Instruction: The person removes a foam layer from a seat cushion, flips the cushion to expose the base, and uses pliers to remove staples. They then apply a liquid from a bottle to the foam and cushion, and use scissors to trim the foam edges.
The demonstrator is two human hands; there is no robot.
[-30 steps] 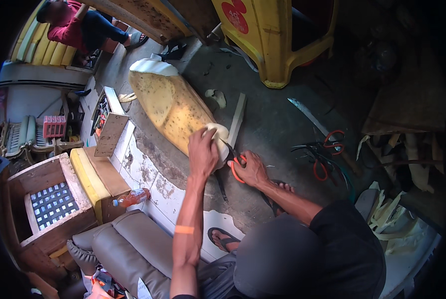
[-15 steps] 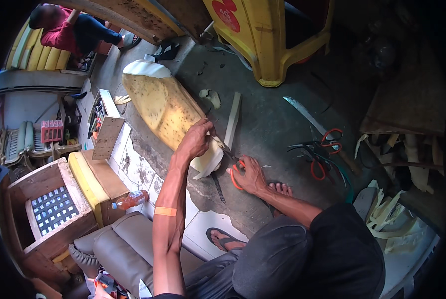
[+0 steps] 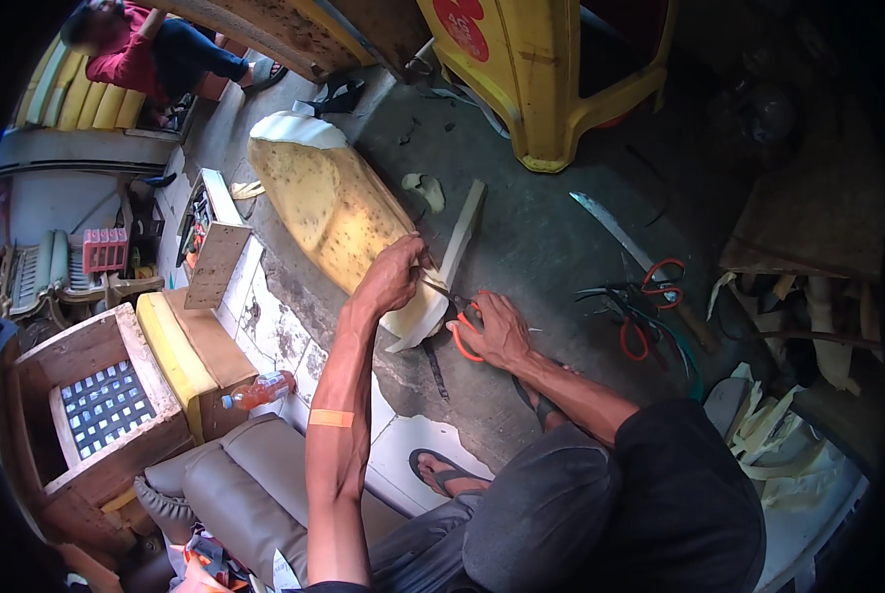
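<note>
A long yellowed foam block (image 3: 326, 203), speckled with dark spots and white at its far end, lies slanting across the floor before me. My left hand (image 3: 393, 275) is closed on the near right edge of this foam, its fingers pinching a thin flap there. My right hand (image 3: 497, 332) grips orange-handled scissors (image 3: 463, 338), fingers wrapped round the handles. The scissor blades point left and reach the foam's edge just beside my left fingers; their tips are hard to make out. A pale foam strip (image 3: 462, 229) lies just beyond the blades.
A long knife (image 3: 613, 232) and more orange-handled scissors (image 3: 632, 338) lie to the right. A yellow plastic stool (image 3: 546, 119) stands ahead. Left are a toolbox (image 3: 215, 252), a bottle (image 3: 260, 390), a wooden frame (image 3: 101, 395) and a grey cushion (image 3: 255, 484). Another person (image 3: 166, 54) sits far left.
My right hand with the scissors has shifted slightly left and up, closer to my left hand. The left hand keeps its hold on the foam. The whole view has moved a little.
</note>
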